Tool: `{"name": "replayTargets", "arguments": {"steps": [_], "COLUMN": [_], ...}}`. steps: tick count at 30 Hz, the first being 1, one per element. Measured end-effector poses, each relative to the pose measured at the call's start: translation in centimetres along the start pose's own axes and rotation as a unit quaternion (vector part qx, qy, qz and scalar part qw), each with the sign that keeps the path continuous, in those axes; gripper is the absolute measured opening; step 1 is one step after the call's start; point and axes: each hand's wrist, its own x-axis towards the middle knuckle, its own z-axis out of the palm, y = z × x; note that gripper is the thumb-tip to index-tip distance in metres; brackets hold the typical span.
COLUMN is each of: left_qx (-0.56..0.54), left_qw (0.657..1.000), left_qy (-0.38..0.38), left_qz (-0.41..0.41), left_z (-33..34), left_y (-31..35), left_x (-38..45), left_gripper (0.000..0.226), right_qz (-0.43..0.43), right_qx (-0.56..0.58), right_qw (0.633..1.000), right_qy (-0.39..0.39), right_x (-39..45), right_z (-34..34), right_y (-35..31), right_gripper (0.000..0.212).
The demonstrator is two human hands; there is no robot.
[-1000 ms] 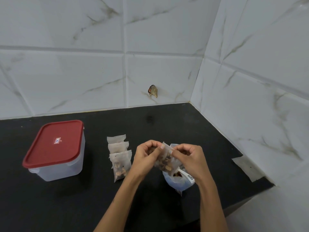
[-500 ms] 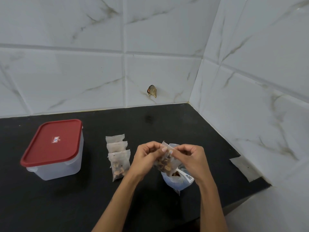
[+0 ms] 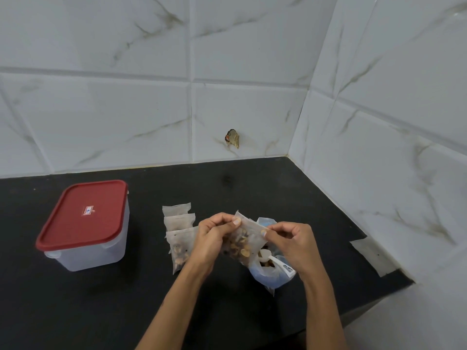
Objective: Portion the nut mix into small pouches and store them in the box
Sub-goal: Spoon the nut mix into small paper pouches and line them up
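Both hands hold a small clear pouch [image 3: 244, 240] with nut mix in it, just above the counter. My left hand [image 3: 214, 238] pinches its top left corner and my right hand [image 3: 293, 242] pinches the top right edge. Under the pouch stands the open nut mix bag [image 3: 271, 275] with a white scoop [image 3: 266, 256] in it. Three filled pouches [image 3: 178, 231] lie in an overlapping row to the left of my left hand. The clear plastic box [image 3: 87, 226] with its red lid on stands at the left of the counter.
The black counter [image 3: 240, 188] ends at tiled walls behind and to the right. A grey tape patch [image 3: 374, 256] sits at the right edge. A small brown object [image 3: 232, 138] is stuck on the back wall.
My hands have drawn slightly apart along the pouch's top edge, so more of the pouch shows between them. Everything on the counter stayed put.
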Motion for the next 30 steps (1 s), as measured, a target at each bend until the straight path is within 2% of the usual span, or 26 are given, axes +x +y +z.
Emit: {"name": "replayTargets", "arguments": {"steps": [8,11,16,19,26,30], "left_qx": [-0.008,-0.011,-0.006,0.011,0.077,0.108], "left_qw": [0.997,0.994,0.991,0.988,0.962,0.953], "left_qy": [0.079,0.109,0.129,0.149,0.247,0.267], "left_qz": [-0.020,-0.027,-0.035,-0.045,-0.085,-0.095], "left_z": [-2.6,-4.0,-6.3,-7.5,-9.1,-9.5], "left_y": [0.4,0.2,-0.3,-0.8,-3.2,-3.6], "left_x": [-0.5,-0.9,-1.9,-2.6,-3.5,-3.9], "left_gripper": [0.020,0.027,0.017,0.017,0.012,0.013], "right_qz": [0.055,0.079,0.102,0.114,0.129,0.117], "right_qx": [0.090,0.146,0.160,0.146,0.065,0.022], "right_qw": [0.994,0.986,0.981,0.982,0.989,0.992], "right_qy": [0.019,-0.002,-0.047,-0.039,-0.032,-0.047], "right_x": [1.0,1.3,1.0,0.9,0.3,0.0], "right_z": [3.7,5.4,8.3,10.0,13.5,13.9], "right_y": [0.4,0.4,0.8,1.2,3.5,3.7], "right_gripper": [0.006,0.007,0.007,0.005,0.005,0.031]}}
